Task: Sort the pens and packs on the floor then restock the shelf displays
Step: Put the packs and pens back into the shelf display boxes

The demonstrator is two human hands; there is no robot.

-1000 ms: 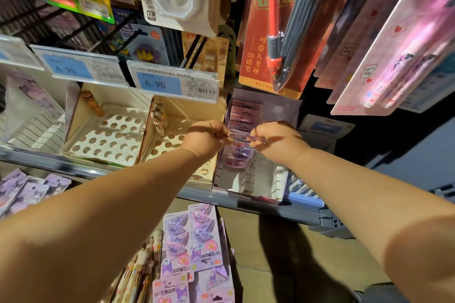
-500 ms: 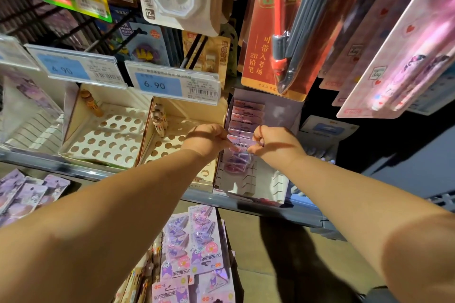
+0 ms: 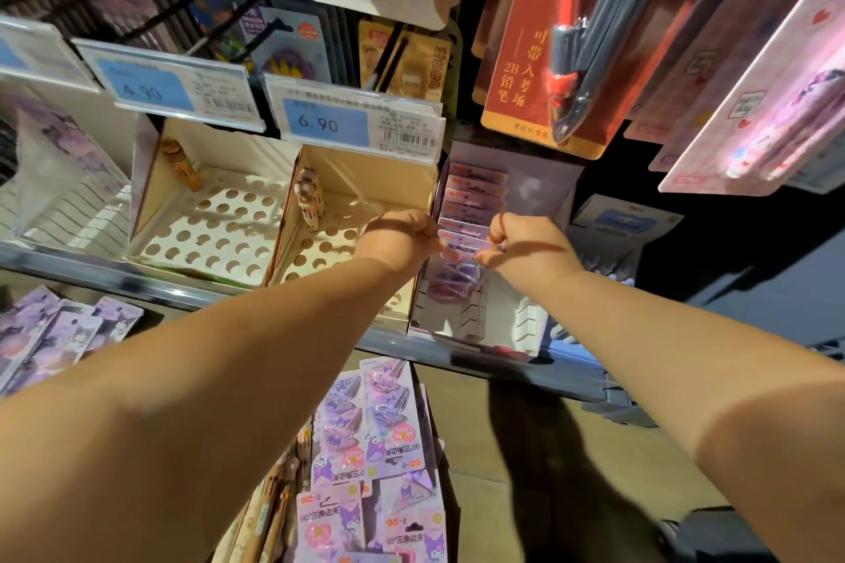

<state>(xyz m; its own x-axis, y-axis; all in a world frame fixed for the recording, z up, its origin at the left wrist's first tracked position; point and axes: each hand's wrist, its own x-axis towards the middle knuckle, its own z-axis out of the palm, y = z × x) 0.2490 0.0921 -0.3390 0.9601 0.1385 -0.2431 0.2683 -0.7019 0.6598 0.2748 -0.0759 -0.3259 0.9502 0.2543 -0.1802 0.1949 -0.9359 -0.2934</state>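
A purple clip pack stands upright in the slotted display box on the shelf, at the front of a row of several like packs. My left hand pinches its left top corner. My right hand pinches its right top corner. More purple packs lie on the floor below, next to several pens. Two cream boxes with round holes stand left of the packs, each with one pen upright in it.
Price tags reading 4.90 and 6.90 hang over the cream boxes. A red pencil pack and pink packs hang close above my hands. Purple packs lie on a lower shelf at the left.
Both hands moved forward and down, carrying the pack from a flat hold in the air into the slotted box behind the front of the row.
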